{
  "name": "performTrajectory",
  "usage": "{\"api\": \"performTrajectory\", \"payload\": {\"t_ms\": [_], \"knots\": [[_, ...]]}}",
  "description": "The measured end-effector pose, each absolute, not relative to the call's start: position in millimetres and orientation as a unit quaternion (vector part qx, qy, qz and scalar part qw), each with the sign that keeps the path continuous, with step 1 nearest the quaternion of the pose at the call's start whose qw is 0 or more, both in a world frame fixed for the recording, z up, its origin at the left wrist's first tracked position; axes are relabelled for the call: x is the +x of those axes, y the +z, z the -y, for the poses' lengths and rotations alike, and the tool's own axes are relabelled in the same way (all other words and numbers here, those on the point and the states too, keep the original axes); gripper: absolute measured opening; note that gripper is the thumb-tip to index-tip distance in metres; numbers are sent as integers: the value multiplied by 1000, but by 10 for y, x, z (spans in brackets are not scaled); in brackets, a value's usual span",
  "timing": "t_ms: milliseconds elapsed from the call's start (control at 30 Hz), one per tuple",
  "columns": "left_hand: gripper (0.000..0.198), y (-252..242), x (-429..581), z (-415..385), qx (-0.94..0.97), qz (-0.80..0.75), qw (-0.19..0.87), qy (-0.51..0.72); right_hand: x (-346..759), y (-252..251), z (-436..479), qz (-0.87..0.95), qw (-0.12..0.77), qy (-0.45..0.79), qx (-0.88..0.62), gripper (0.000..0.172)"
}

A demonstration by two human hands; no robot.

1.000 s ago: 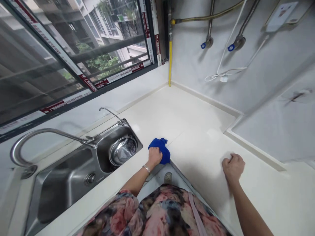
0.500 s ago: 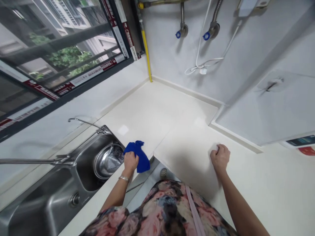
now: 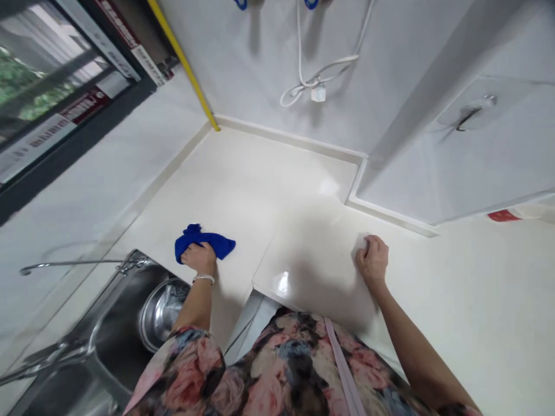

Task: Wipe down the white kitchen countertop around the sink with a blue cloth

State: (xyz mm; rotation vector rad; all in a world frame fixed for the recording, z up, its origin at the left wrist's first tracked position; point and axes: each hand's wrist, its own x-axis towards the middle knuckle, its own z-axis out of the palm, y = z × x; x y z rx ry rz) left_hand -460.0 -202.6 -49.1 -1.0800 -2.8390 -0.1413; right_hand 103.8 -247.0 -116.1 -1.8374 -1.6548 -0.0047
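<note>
Cloth (image 3: 222, 245), blue and limp, lies bunched on the tabletop (image 3: 243, 185), between the sink (image 3: 124, 329) and the thin seam (image 3: 267, 251). I read the step in hand as wiping the surface with the left hand (image 3: 198, 257). State of hands: the left grasps the cloth from above, fingers over its near side; the right (image 3: 373, 258) is curled into a loose fist on the tabletop, well apart, with nothing visible in it. In my judgement, it serves as a prop for the leaning body. A further stroke calls for even downward pressure, a firm hold on the folds and clearance from the sink rim.

Materials: I note a smooth, cream-coloured tabletop with glossy reflections, bounded along the walls by a raised edging strip (image 3: 281, 137). The cloth has irregular folds, a pointed end to the right and a small bunched end at the top. The sink is brushed metal; a round, shiny metal bowl (image 3: 146, 325) sits in one basin, its contents unclear to me. A slim, curved metal tap (image 3: 78, 263) extends beside it.
</note>
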Motion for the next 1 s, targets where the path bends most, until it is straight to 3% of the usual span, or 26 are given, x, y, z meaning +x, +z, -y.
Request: {"api": "performTrajectory", "payload": {"t_ms": [467,1000], "knots": [[48,-603,-4177,75,-432,891,-3,-141,994,-1036,2517,630,298,-8,-717,49],[51,-728,-2436,-1796,-659,710,-133,-210,902,-946,2545,614,272,-14,-741,48]]}}
